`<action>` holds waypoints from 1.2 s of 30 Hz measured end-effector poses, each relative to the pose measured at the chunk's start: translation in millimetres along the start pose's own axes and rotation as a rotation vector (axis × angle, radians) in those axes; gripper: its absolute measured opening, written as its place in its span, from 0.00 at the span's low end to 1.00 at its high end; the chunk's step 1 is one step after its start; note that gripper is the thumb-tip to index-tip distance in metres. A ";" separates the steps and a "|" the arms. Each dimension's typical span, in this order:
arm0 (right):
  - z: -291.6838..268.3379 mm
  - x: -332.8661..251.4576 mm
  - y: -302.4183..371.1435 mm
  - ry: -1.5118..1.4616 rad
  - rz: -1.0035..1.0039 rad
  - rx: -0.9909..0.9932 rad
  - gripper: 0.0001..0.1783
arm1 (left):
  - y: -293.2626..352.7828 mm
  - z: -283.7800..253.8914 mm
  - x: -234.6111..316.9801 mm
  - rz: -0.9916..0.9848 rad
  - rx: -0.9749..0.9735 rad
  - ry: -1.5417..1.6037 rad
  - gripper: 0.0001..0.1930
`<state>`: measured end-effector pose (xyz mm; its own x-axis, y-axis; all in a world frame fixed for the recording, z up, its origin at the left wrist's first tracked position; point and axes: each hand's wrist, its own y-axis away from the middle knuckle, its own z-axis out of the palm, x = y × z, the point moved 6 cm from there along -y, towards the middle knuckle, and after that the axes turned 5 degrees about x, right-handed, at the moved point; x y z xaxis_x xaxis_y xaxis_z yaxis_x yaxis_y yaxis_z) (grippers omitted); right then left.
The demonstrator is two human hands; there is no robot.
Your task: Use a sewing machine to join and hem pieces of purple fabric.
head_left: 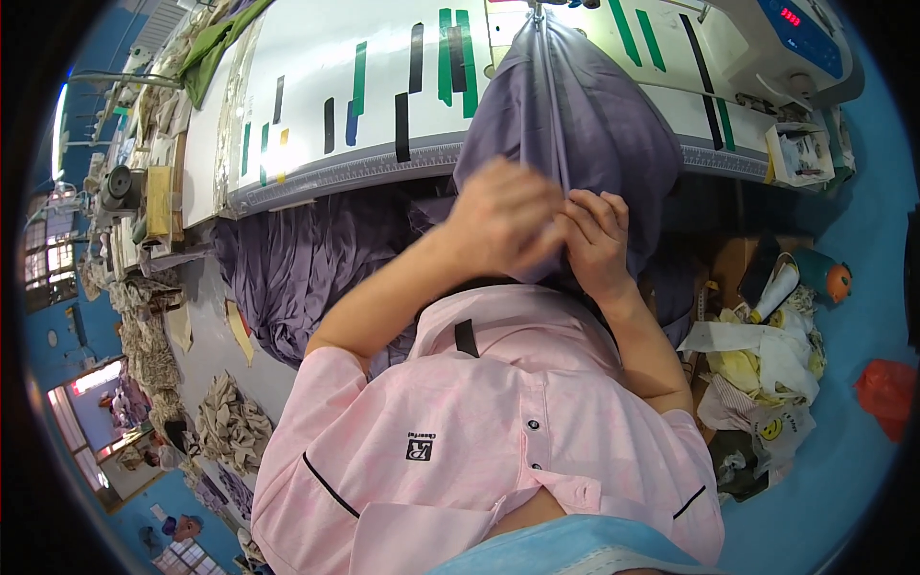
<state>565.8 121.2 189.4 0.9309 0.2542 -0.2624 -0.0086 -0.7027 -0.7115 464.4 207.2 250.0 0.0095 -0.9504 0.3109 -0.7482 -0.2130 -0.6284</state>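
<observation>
We see the right hand [602, 240] with its finger and thumb tips pinched together on the purple cloth [604, 115]. It is on the near side of the white table [307, 57]. The left hand [503, 216] is curled up just beside it, over the same cloth. That hand is blurry, so we cannot tell if its fingers are pinching anything.

The purple cloth lies on the white table, bunched thin at the far part and wide at the near edge, where it hangs down over the side. We see long folds running along it.

A gray ruler [326, 173] runs along the table's near edge. Green tape strips [359, 77] and black tape strips [416, 57] are stuck on the table top. At the table's right end we see a white machine [738, 43] and a small open box [778, 158].

A big purple heap [297, 268] sits below the table's near edge, toward its left. Below the table's right end we see a pile of scraps [757, 355], and a red bag [886, 395] farther right.
</observation>
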 end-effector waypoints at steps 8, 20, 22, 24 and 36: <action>1.2 -13.8 -20.5 0.031 -0.134 -0.141 0.04 | -37.9 44.3 -77.4 -0.004 -0.181 -0.332 0.19; 1.0 -4.6 -28.1 -0.053 -0.099 -0.235 0.03 | -16.0 31.0 -111.4 -0.075 -0.222 -0.228 0.34; -2.7 -4.8 -31.3 -0.070 -0.089 -0.235 0.03 | -14.3 28.3 -116.0 -0.056 -0.250 -0.209 0.34; -6.1 -4.9 -35.0 -0.085 -0.078 -0.235 0.03 | -13.2 23.9 -119.1 -0.057 -0.265 -0.210 0.34; -5.7 0.7 -37.9 -0.112 -0.056 -0.240 0.03 | -18.0 21.2 -122.4 -0.057 -0.304 -0.148 0.32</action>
<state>568.8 144.2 219.9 0.8809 0.3602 -0.3071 0.1413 -0.8192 -0.5558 490.8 322.6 208.1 0.1368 -0.9661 0.2188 -0.9068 -0.2111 -0.3650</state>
